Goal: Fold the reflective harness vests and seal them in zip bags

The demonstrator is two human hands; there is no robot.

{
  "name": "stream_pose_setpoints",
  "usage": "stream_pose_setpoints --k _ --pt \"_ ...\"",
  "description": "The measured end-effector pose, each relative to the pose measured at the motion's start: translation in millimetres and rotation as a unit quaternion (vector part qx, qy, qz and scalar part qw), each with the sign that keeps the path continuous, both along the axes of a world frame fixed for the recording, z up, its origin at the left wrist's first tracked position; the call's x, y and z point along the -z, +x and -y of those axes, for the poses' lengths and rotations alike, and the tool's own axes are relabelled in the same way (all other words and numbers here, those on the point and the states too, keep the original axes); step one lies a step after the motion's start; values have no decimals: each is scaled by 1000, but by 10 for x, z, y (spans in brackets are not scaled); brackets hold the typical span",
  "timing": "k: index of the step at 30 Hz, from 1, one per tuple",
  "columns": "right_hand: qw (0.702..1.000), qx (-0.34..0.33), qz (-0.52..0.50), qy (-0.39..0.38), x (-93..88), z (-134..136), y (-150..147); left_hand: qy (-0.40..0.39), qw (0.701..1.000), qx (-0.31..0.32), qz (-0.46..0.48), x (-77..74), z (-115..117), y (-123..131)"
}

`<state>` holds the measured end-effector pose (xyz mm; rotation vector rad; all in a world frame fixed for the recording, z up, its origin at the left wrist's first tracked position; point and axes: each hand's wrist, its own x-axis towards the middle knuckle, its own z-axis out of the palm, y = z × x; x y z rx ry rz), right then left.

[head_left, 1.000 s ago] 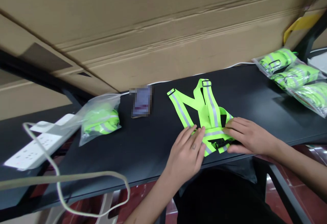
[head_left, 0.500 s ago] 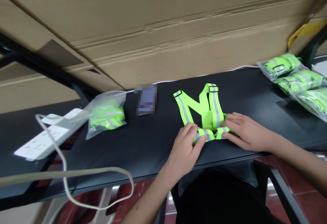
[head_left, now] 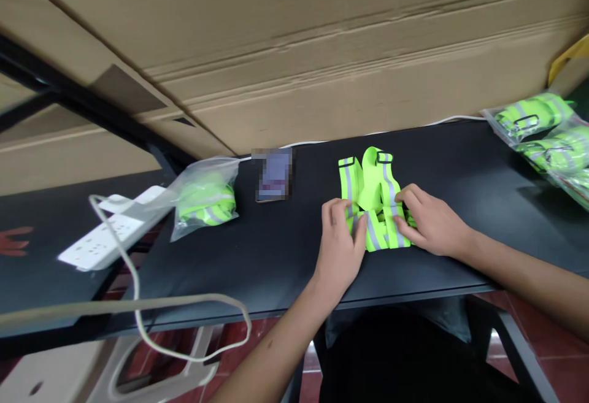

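A neon-green reflective vest (head_left: pixel 372 191) of elastic straps lies on the black table, with grey stripes and black buckles at its far end. Its straps are folded together into a narrow bundle, the near edge turned over. My left hand (head_left: pixel 340 234) has its fingers and thumb closed on the left side of the bundle. At the right side, my right hand (head_left: pixel 430 222) pinches the straps between thumb and fingers. Part of the straps is hidden beneath both hands.
A clear bag (head_left: pixel 207 197) with a green vest lies left, beside a white power strip (head_left: pixel 103 240) with a looping cable (head_left: pixel 133 268). A blurred-out phone-like object (head_left: pixel 276 176) lies behind. More bagged vests (head_left: pixel 534 118) are at right. Cardboard (head_left: pixel 345 53) walls the back.
The near fold of the vest has been flattened and widened, and the left shoulder strap has come in closer to the right one. The view has shifted slightly left.
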<state>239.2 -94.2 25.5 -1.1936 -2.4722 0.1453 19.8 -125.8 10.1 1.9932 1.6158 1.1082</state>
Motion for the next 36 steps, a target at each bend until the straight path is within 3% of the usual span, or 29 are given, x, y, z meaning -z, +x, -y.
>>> stream_pose_setpoints --k 4,6,11,17,24,31,36 --pt "985 -38 1 165 12 49 -4 14 999 36 -9 -9 -63 -41" --pt "975 -68 9 209 9 43 9 30 997 66 -40 -23 -86 -54" --pt "973 -191 -5 131 16 25 116 91 971 168 -146 -56 -3 -129" --pt "982 -183 7 52 -21 125 195 89 945 211 -233 -102 96 -251" --pt "983 -158 32 85 -52 131 112 112 940 184 -264 -131 26 -213" --pt "986 -123 70 83 -250 -241 -3 -16 964 215 -156 -318 -391 -239" --pt "992 -89 85 20 -180 -673 -64 -39 972 170 -156 -144 -819 -229"
